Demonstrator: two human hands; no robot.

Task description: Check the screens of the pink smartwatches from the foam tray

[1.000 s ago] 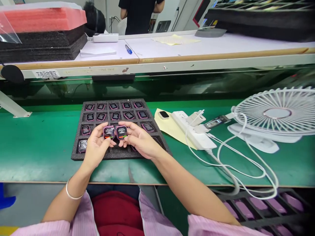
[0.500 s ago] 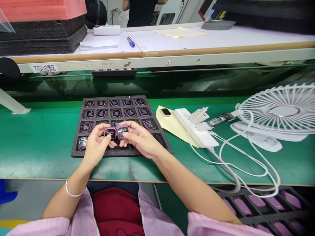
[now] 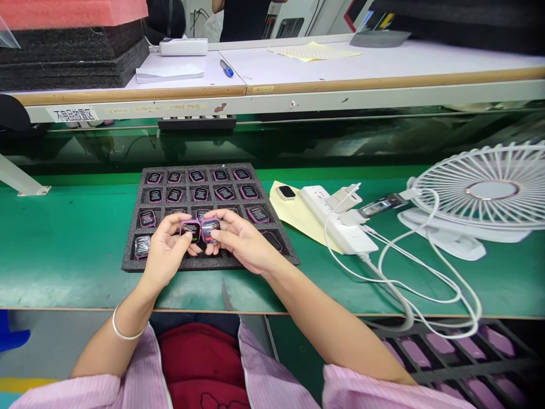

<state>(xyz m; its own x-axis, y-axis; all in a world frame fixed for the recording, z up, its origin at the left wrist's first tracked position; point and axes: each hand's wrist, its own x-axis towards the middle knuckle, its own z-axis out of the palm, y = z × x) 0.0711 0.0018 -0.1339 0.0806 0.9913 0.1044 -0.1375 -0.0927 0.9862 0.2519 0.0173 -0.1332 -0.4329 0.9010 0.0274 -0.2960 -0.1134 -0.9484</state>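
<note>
My left hand (image 3: 167,250) is closed on a purple smartwatch body (image 3: 190,229), its thumb on the lit screen, where white text and a green strip show. Beside it, my right hand (image 3: 240,241) grips a second purple smartwatch (image 3: 210,228) with a red strip on its screen, thumb over the lower part. The two watches are side by side, about touching, above the front of a dark foam tray (image 3: 131,250). Several similar watches, such as one at the back (image 3: 241,174), lie in the tray's pockets with text on their screens. My hands hide some front pockets.
Right of the tray, a pale watch (image 3: 286,192) lies on yellow paper (image 3: 293,218) beside a white power strip (image 3: 334,221) with looped cables. A white fan (image 3: 472,199) stands farther right. A shelf (image 3: 298,91) crosses behind. Below right, another tray holds purple pieces (image 3: 415,353).
Both hands keep the watches in nearly the same place above the tray. The view has shifted very slightly.
</note>
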